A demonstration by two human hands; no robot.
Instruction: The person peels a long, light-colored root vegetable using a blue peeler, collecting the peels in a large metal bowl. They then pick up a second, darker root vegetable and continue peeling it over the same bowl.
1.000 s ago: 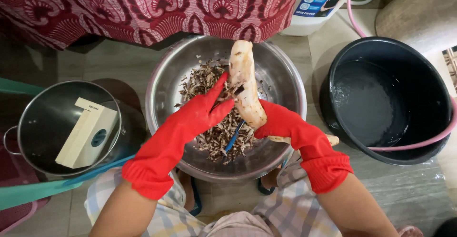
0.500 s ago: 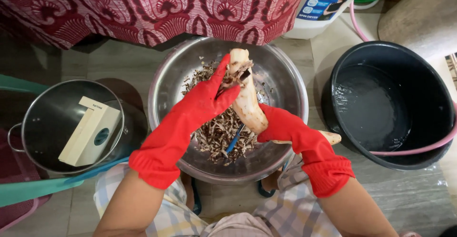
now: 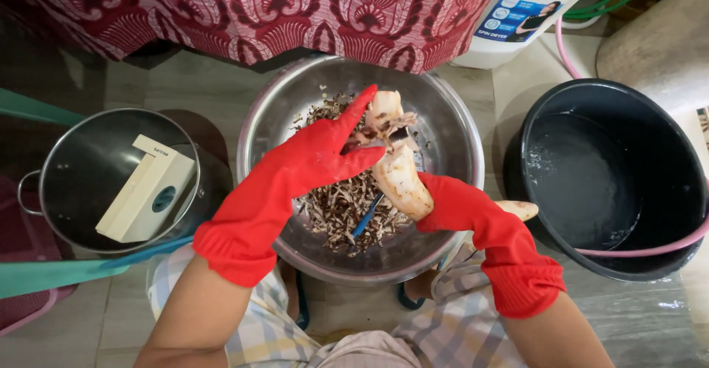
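The right hand [image 3: 459, 204], in a red glove, had its fingers wrapped around the low end of a pale root [image 3: 395, 162] held over the big metal bowl [image 3: 450, 128]. The left hand [image 3: 319, 154] had its fingers mostly straight, pinching a small dark tool against the root's top end. The bowl held brown peelings [image 3: 343, 209] and a blue stick, the steel pot [image 3: 81, 168] held a cream box [image 3: 148, 188], and the black tub [image 3: 613, 176] held a little water.

gloved hands [image 3: 325, 157] peeling root [image 3: 395, 161], steel bowl [image 3: 450, 128]
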